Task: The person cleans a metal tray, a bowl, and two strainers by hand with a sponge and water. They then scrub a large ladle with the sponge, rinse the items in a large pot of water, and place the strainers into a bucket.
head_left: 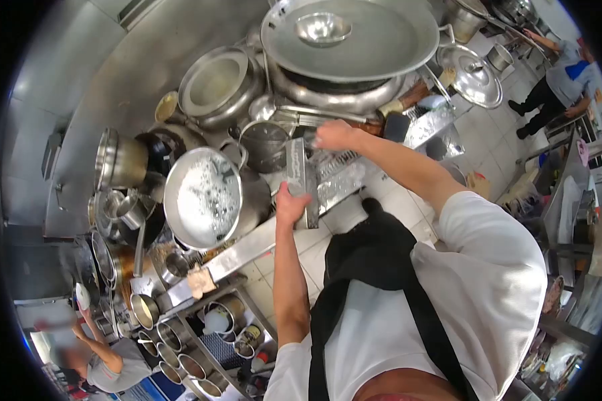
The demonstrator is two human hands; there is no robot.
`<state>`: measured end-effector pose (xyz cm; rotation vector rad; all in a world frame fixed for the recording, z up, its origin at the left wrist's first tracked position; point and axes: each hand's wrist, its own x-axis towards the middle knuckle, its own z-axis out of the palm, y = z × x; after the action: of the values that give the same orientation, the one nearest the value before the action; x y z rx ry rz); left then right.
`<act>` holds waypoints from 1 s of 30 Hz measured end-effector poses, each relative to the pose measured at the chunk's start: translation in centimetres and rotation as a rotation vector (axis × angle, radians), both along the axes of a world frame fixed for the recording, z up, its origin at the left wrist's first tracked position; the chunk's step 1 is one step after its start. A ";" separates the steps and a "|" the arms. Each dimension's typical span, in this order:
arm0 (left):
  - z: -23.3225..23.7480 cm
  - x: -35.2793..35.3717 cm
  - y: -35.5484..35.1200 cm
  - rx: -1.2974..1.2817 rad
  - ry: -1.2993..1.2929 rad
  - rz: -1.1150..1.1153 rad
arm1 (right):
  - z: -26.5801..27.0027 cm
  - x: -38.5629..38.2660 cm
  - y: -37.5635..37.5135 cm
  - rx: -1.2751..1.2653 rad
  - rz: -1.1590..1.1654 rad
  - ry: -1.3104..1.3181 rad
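Note:
My left hand (291,202) is wrapped round the near end of a long rectangular metal box (296,164) with faint lettering on its side. The box hangs over the counter's front edge. Close to its far end, my right hand (334,136) is closed; what it holds, if anything, is blurred and cannot be made out. To the left of the box stands a large pot (207,200) of foamy, soapy water with dark patches. Behind the box is a smaller metal pot (264,144).
A huge wok (381,47) with a metal bowl (323,29) in it sits at the back. A lid (473,73) lies to its right. Stacked pots (120,160) crowd the left. Below the counter, a rack (244,304) holds containers. Other people (114,364) (565,77) stand at both sides.

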<state>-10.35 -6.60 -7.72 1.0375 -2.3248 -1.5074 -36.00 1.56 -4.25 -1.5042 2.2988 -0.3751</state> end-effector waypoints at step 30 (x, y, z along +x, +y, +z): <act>7.6 -16.6 -6.5 -0.275 -0.091 0.512 | 10.1 -20.4 -9.6 -0.626 -0.415 -1.730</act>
<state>-26.99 -13.07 -0.07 1.4930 -2.0213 -0.9388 -56.43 -8.06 5.80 -0.2816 0.9526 -1.7207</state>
